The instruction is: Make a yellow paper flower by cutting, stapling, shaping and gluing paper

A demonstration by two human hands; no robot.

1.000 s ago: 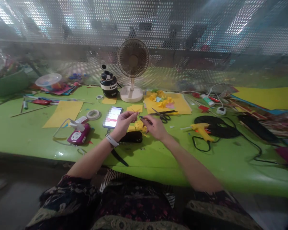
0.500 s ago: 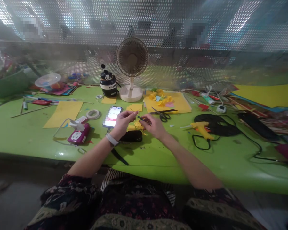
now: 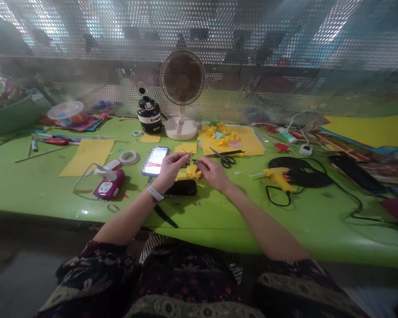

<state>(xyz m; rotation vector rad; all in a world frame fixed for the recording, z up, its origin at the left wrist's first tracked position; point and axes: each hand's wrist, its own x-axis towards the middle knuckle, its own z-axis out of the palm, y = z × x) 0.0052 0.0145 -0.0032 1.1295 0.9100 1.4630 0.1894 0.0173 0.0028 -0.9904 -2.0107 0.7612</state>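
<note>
My left hand (image 3: 170, 170) pinches a thin stick (image 3: 185, 153) just above the green table (image 3: 219, 216). My right hand (image 3: 212, 173) meets it from the right, fingertips closed on a thin dark strip at the stick. Crumpled yellow paper pieces (image 3: 193, 172) lie right under both hands. A black flat object (image 3: 182, 188) lies just in front of them. A lit phone (image 3: 155, 161) lies beside my left hand. Black scissors (image 3: 226, 159) lie just beyond my right hand.
A small fan (image 3: 182, 92) and a black jar (image 3: 149, 116) stand at the back. Yellow sheets (image 3: 88, 155) lie to the left, with a tape roll (image 3: 129, 157) and a purple power adapter (image 3: 109, 186). A yellow glue gun (image 3: 278, 177) and black cables (image 3: 301, 174) lie to the right.
My right hand has moved left and closed the gap to my left hand's fingertips. The left hand has barely moved.
</note>
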